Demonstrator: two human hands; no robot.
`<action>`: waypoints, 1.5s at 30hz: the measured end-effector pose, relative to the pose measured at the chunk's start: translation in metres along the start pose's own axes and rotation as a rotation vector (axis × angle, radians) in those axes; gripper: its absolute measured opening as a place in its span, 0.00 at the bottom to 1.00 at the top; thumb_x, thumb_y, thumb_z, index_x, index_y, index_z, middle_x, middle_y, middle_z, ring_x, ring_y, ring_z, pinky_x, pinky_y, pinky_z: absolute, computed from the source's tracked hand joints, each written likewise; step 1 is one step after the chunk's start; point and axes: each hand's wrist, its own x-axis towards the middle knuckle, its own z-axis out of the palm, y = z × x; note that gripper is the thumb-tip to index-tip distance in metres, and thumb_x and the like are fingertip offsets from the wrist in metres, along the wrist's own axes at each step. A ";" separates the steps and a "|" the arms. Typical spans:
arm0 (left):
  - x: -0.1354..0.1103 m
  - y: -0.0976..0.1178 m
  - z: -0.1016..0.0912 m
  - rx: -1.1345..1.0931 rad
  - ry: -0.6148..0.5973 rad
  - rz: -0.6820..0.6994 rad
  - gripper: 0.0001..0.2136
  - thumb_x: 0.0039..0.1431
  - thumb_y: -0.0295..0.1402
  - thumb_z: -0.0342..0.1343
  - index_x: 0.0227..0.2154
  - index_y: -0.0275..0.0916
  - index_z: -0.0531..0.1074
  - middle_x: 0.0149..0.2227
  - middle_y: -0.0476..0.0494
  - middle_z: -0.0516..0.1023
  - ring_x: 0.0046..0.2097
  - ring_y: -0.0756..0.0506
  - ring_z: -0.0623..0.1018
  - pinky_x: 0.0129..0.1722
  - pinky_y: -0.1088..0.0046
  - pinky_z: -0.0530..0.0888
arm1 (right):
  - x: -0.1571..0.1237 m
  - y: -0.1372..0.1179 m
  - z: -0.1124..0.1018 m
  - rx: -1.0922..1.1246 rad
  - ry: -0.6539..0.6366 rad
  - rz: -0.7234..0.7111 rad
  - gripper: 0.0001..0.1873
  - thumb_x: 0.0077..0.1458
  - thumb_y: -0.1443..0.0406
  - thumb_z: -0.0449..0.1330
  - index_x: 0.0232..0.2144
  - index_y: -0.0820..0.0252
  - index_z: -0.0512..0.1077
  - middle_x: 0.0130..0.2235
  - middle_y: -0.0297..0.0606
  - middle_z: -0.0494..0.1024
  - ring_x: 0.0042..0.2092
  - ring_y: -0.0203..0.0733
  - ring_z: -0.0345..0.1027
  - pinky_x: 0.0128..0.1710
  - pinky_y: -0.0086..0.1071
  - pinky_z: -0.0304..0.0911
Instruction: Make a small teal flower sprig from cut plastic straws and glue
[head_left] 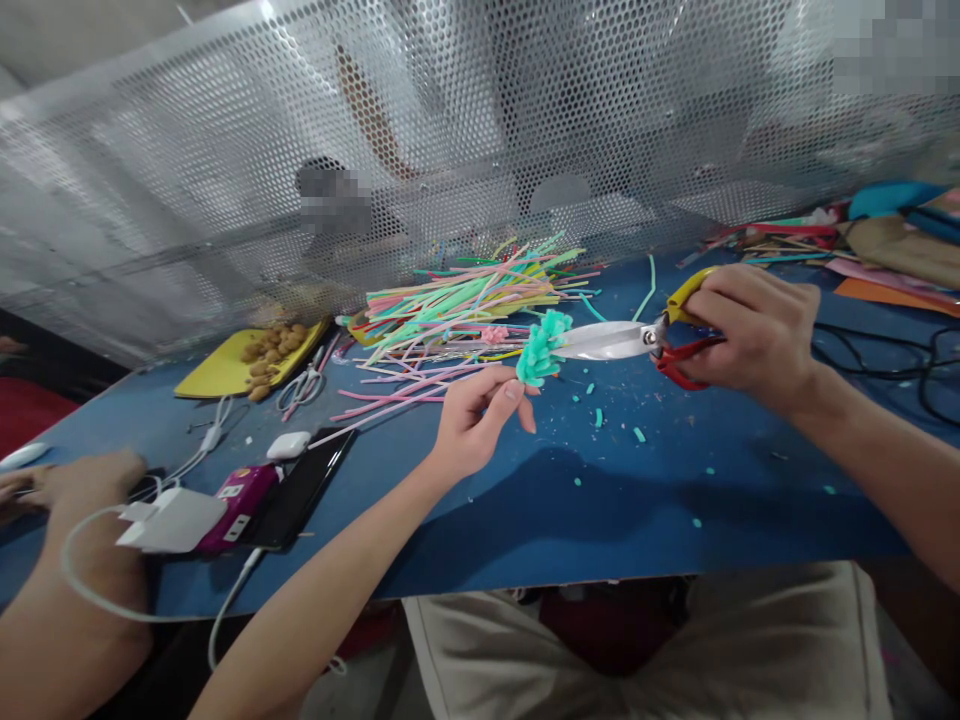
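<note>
Between the thumb and fingers of my left hand (484, 415) is a fluffy teal pipe-cleaner bundle (541, 348), its short tips sticking out in all directions. My right hand (754, 335) is wrapped round the scissors (651, 338), which have one yellow and one red handle. Their metal blades point left and their tips meet the bundle's right side; whether they are parted there I cannot make out. Small teal clippings (639, 435) lie scattered on the blue table (495, 540) below. A small pink fuzzy piece (493, 335) lies behind my left hand.
A heap of pastel pipe cleaners (465, 300) lies behind my hands. On the left are a yellow tray (214, 365) with brown lumps, a phone (304, 490), a purple power strip (240, 505) and another person's arm (82, 560). A perforated metal screen (465, 120) borders the table's back.
</note>
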 end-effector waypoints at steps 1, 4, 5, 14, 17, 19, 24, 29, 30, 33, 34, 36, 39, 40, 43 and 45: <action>0.000 0.000 0.000 -0.002 -0.003 -0.001 0.17 0.70 0.46 0.54 0.38 0.37 0.78 0.22 0.47 0.79 0.18 0.54 0.63 0.23 0.74 0.61 | 0.000 0.001 0.000 -0.004 0.008 -0.006 0.09 0.49 0.63 0.63 0.27 0.56 0.65 0.29 0.36 0.75 0.30 0.39 0.67 0.26 0.34 0.55; 0.001 0.001 0.000 0.004 -0.005 0.002 0.16 0.70 0.46 0.54 0.38 0.37 0.78 0.22 0.47 0.79 0.18 0.54 0.64 0.22 0.74 0.61 | 0.001 0.001 0.000 0.006 -0.010 -0.002 0.08 0.50 0.63 0.63 0.27 0.57 0.66 0.29 0.37 0.75 0.31 0.39 0.67 0.26 0.34 0.55; 0.001 0.001 0.000 0.009 -0.006 0.005 0.16 0.70 0.45 0.54 0.38 0.37 0.78 0.22 0.47 0.79 0.19 0.54 0.64 0.22 0.74 0.61 | 0.001 0.000 0.000 0.014 -0.021 0.001 0.08 0.51 0.63 0.63 0.26 0.57 0.66 0.29 0.37 0.75 0.31 0.39 0.67 0.27 0.34 0.56; 0.003 0.006 -0.001 -0.038 -0.009 -0.019 0.16 0.70 0.45 0.54 0.38 0.38 0.78 0.21 0.49 0.78 0.16 0.55 0.60 0.20 0.74 0.58 | 0.001 0.004 -0.002 -0.040 -0.038 0.006 0.09 0.51 0.60 0.63 0.28 0.56 0.67 0.30 0.37 0.76 0.31 0.40 0.67 0.28 0.35 0.56; 0.003 0.006 -0.001 -0.005 -0.019 -0.003 0.16 0.70 0.45 0.54 0.37 0.38 0.78 0.21 0.49 0.79 0.17 0.55 0.61 0.21 0.75 0.59 | 0.001 0.004 -0.002 -0.061 -0.047 0.022 0.09 0.51 0.59 0.63 0.28 0.56 0.67 0.31 0.38 0.77 0.33 0.42 0.69 0.29 0.36 0.57; 0.003 0.006 -0.001 0.037 -0.013 0.019 0.15 0.71 0.44 0.54 0.38 0.37 0.78 0.22 0.48 0.79 0.18 0.54 0.63 0.21 0.75 0.61 | 0.001 0.001 -0.001 -0.034 -0.066 0.038 0.10 0.50 0.59 0.64 0.29 0.56 0.67 0.32 0.38 0.77 0.33 0.42 0.69 0.29 0.35 0.58; 0.002 0.003 -0.003 0.086 -0.010 0.086 0.13 0.72 0.40 0.53 0.39 0.38 0.78 0.23 0.49 0.79 0.20 0.54 0.66 0.24 0.75 0.65 | 0.002 -0.010 0.003 0.189 -0.180 0.109 0.12 0.45 0.63 0.66 0.27 0.55 0.65 0.30 0.36 0.74 0.30 0.39 0.67 0.28 0.33 0.59; 0.003 0.005 -0.002 0.120 0.006 0.095 0.14 0.71 0.42 0.53 0.39 0.37 0.78 0.23 0.48 0.79 0.20 0.53 0.68 0.24 0.76 0.65 | 0.001 -0.013 0.001 0.288 -0.257 0.166 0.11 0.46 0.65 0.65 0.25 0.55 0.65 0.28 0.33 0.71 0.27 0.37 0.63 0.25 0.32 0.54; 0.003 0.005 -0.001 0.115 0.008 0.095 0.14 0.71 0.42 0.53 0.39 0.37 0.78 0.23 0.48 0.79 0.20 0.54 0.68 0.24 0.76 0.65 | 0.001 -0.013 0.001 0.290 -0.263 0.166 0.11 0.46 0.65 0.65 0.25 0.55 0.65 0.27 0.32 0.71 0.27 0.37 0.62 0.25 0.32 0.53; 0.004 0.006 -0.001 0.106 0.013 0.103 0.14 0.71 0.42 0.54 0.38 0.38 0.78 0.23 0.49 0.79 0.20 0.54 0.68 0.25 0.76 0.66 | 0.000 -0.010 0.000 0.270 -0.259 0.157 0.11 0.46 0.64 0.66 0.24 0.56 0.64 0.27 0.32 0.70 0.27 0.35 0.60 0.24 0.32 0.53; 0.004 0.006 -0.001 0.107 0.012 0.113 0.13 0.71 0.41 0.54 0.38 0.38 0.77 0.23 0.49 0.79 0.20 0.54 0.68 0.25 0.76 0.66 | 0.000 -0.009 0.000 0.252 -0.260 0.148 0.11 0.47 0.64 0.66 0.24 0.56 0.64 0.26 0.32 0.70 0.27 0.35 0.60 0.24 0.31 0.53; 0.004 0.006 -0.002 0.121 0.000 0.135 0.13 0.72 0.39 0.53 0.38 0.37 0.77 0.23 0.48 0.79 0.21 0.54 0.69 0.25 0.77 0.66 | 0.000 -0.008 -0.001 0.213 -0.256 0.126 0.11 0.46 0.64 0.66 0.24 0.57 0.65 0.27 0.33 0.70 0.27 0.35 0.61 0.25 0.31 0.53; 0.004 0.005 -0.003 0.146 -0.020 0.168 0.12 0.72 0.38 0.52 0.39 0.37 0.77 0.23 0.48 0.79 0.22 0.53 0.70 0.25 0.77 0.66 | 0.001 -0.006 -0.001 0.164 -0.219 0.090 0.11 0.45 0.63 0.65 0.24 0.58 0.65 0.27 0.32 0.71 0.27 0.34 0.60 0.25 0.31 0.53; 0.004 0.004 -0.004 0.151 -0.022 0.174 0.12 0.72 0.37 0.52 0.39 0.37 0.77 0.23 0.48 0.79 0.22 0.54 0.70 0.24 0.78 0.65 | 0.001 -0.006 -0.002 0.150 -0.201 0.079 0.11 0.46 0.63 0.65 0.24 0.58 0.65 0.26 0.32 0.70 0.27 0.34 0.59 0.24 0.31 0.53; 0.004 0.004 -0.004 0.146 -0.023 0.184 0.11 0.72 0.36 0.52 0.39 0.37 0.76 0.23 0.49 0.79 0.21 0.55 0.67 0.24 0.78 0.64 | 0.003 -0.005 -0.004 0.130 -0.168 0.041 0.12 0.47 0.63 0.64 0.23 0.57 0.63 0.25 0.32 0.69 0.26 0.34 0.59 0.25 0.30 0.53; 0.004 0.005 -0.003 0.131 -0.026 0.182 0.11 0.72 0.36 0.52 0.39 0.37 0.76 0.23 0.49 0.78 0.20 0.55 0.67 0.24 0.78 0.64 | 0.005 -0.005 -0.006 0.128 -0.177 0.023 0.12 0.48 0.64 0.63 0.22 0.57 0.62 0.24 0.32 0.70 0.26 0.34 0.59 0.26 0.30 0.54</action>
